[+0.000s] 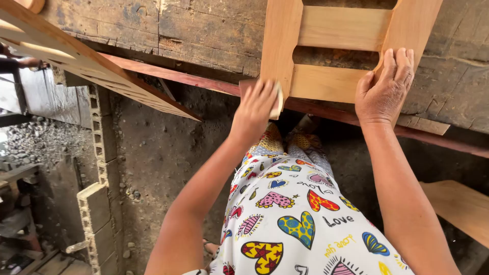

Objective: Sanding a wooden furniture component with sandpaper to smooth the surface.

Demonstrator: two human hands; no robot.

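Observation:
A pale wooden frame (344,28) with crossbars lies on a rough, dark workbench (204,30). My left hand (254,107) presses a small pale sanding pad (278,104) against the near end of the frame's left upright. My right hand (385,86) lies flat on the frame's lower right corner, fingers spread over the wood. Both forearms reach forward over a white garment with colourful hearts (295,214).
A slatted wooden panel (86,61) juts from the upper left over the bench edge. A reddish rail (173,76) runs along the bench front. Grey concrete blocks (99,203) stand at the lower left on a dirt floor (163,153). A wooden board (461,206) sits low right.

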